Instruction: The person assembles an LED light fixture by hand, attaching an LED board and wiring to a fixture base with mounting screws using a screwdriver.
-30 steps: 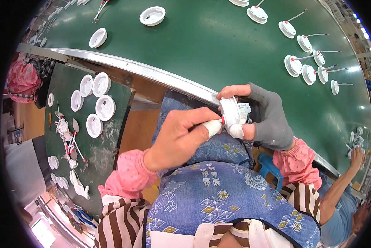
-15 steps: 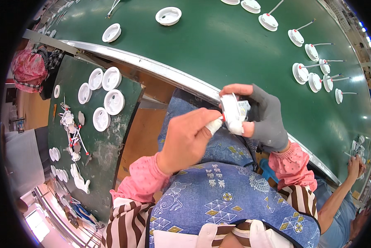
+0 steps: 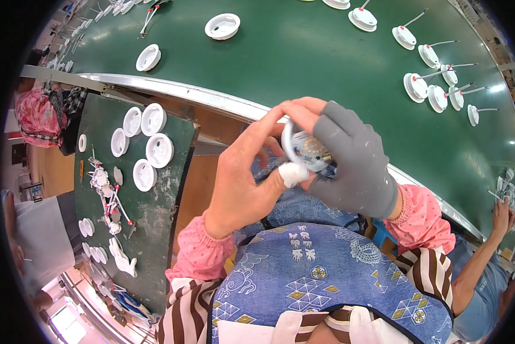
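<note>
Above my lap, near the green table's edge, both hands hold a round white lamp housing (image 3: 289, 143). A circuit board (image 3: 313, 147) with small yellowish parts shows inside its rim, slightly blurred. My left hand (image 3: 234, 178), with white tape round the thumb, is closed on the left side of the housing, fingers over the top and thumb below. In a grey fingerless glove, my right hand (image 3: 358, 160) grips the opposite side and hides much of it. The fingertips of both hands meet at the top.
The green table (image 3: 303, 63) carries white cups (image 3: 222, 26) and several lamp bodies with wires (image 3: 415, 88) at right. A side table at left holds white cups (image 3: 159, 150), wired parts (image 3: 101, 183) and a white glove (image 3: 121, 258). A co-worker's hand (image 3: 502, 218) works at far right.
My left hand has shifted from pinching at the housing's side to wrapping round it. The housing has turned, and its circuit board now shows. The right hand's fingers have closed further over it.
</note>
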Demonstrator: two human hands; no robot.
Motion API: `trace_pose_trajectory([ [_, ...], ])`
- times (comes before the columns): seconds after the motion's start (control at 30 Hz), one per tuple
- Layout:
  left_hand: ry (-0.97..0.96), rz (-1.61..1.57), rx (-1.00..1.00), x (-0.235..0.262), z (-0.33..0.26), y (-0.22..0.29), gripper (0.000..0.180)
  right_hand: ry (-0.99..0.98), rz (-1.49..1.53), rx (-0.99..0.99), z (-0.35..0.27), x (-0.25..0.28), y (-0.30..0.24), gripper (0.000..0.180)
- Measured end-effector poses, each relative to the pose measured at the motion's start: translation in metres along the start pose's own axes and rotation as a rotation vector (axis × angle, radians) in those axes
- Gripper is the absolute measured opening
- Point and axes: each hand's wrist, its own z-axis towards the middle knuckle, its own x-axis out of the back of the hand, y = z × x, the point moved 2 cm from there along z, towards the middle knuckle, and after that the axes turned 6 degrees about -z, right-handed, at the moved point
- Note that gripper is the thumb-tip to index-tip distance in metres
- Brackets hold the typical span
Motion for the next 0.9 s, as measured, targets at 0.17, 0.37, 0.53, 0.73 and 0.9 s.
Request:
trace_pose_trajectory([
  [0.17, 0.095, -0.208, 0.225, 0.0, -0.014, -0.014, 0.072, 0.0, -0.037, 0.042, 0.006, -0.002, -0.003, 0.078],
  [0.37, 0.093, -0.586, 0.264, -0.003, -0.014, -0.015, 0.073, 0.056, -0.017, 0.148, 0.006, -0.005, 0.002, 0.076],
  [0.53, 0.121, -0.598, 0.252, -0.006, -0.011, -0.008, 0.073, 0.05, 0.005, 0.04, -0.001, 0.006, 0.001, 0.076],
  [0.73, 0.134, -0.657, 0.257, -0.01, -0.01, -0.008, 0.069, -0.001, -0.043, 0.089, -0.001, 0.008, 0.0, 0.079],
  [0.9, 0.213, -0.685, 0.35, -0.009, -0.014, -0.012, 0.064, 0.033, 0.046, 0.008, 0.0, 0.014, 0.0, 0.063],
])
